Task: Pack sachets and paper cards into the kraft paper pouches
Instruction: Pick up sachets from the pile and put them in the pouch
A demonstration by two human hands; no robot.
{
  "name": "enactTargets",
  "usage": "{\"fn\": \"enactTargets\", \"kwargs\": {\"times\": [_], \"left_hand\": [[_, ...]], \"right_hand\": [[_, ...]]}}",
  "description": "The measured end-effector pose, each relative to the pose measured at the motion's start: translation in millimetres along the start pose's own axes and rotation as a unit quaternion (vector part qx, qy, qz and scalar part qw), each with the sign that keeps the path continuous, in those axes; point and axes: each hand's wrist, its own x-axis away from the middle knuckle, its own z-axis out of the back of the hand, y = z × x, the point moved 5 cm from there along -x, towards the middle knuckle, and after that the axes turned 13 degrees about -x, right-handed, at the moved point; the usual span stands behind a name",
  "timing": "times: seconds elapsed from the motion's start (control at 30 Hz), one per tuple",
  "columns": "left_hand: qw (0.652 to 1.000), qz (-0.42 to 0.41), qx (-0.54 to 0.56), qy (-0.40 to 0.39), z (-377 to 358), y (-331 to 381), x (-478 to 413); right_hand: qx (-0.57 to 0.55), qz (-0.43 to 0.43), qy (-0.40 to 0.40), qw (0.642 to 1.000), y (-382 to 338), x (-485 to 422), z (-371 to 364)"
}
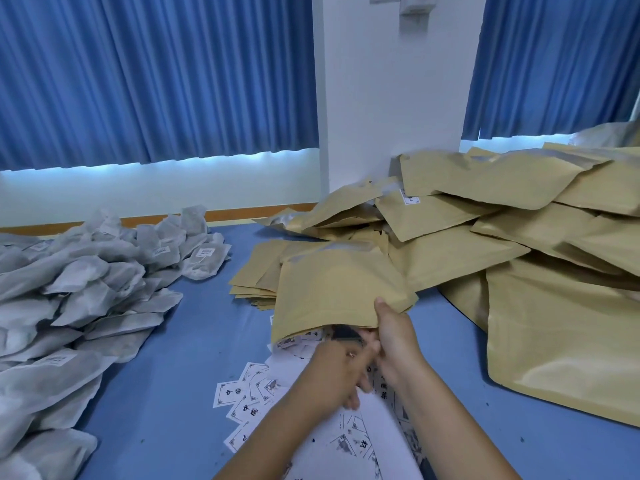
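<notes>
The flat tan kraft paper pouch [339, 289] lies just ahead of the fingers. The right hand [394, 336] pinches its near mouth, thumb on top. The left hand [339, 374] sits at that mouth with fingers curled; blur hides whether they hold anything. Beneath them lie small white printed paper cards [242, 393]. It would be best to lift the mouth wide, then slide a card in flat.

Sachets [79, 289] left, pouches [502, 230] right
</notes>
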Motion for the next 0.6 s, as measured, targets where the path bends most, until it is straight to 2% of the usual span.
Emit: {"fn": "enactTargets", "kwargs": {"times": [0.03, 0.07, 0.13, 0.2, 0.27, 0.37, 0.6], "left_hand": [[0.99, 0.044, 0.133, -0.013, 0.6, -3.3, -0.2], [0.965, 0.067, 0.255, 0.007, 5.7, -7.2, -2.4], [0.89, 0.082, 0.443, 0.072, 20.4, -17.2, -8.1], [0.826, 0.096, 0.541, 0.124, 30.3, -26.3, -9.4], [0.793, 0.126, 0.574, 0.159, 30.5, -36.0, -9.4], [0.789, 0.144, 0.569, 0.184, 32.4, -42.9, -7.5], [0.805, 0.168, 0.536, 0.191, 31.6, -44.5, -4.4]], "right_hand": [[-0.025, 0.003, -0.013, 1.0, -1.6, -0.8, -2.1], [-0.044, 0.001, -0.031, 0.999, -1.3, -1.8, -4.3], [-0.049, -0.008, -0.064, 0.997, 2.0, -2.9, -7.9], [-0.002, -0.004, -0.071, 0.997, 6.2, -4.3, -6.2], [0.099, 0.023, -0.025, 0.995, 3.4, -6.5, 2.0], [0.19, 0.04, 0.001, 0.981, -3.6, -11.4, 9.4], [0.174, 0.018, 0.016, 0.984, -5.5, -18.2, 17.4]]}}
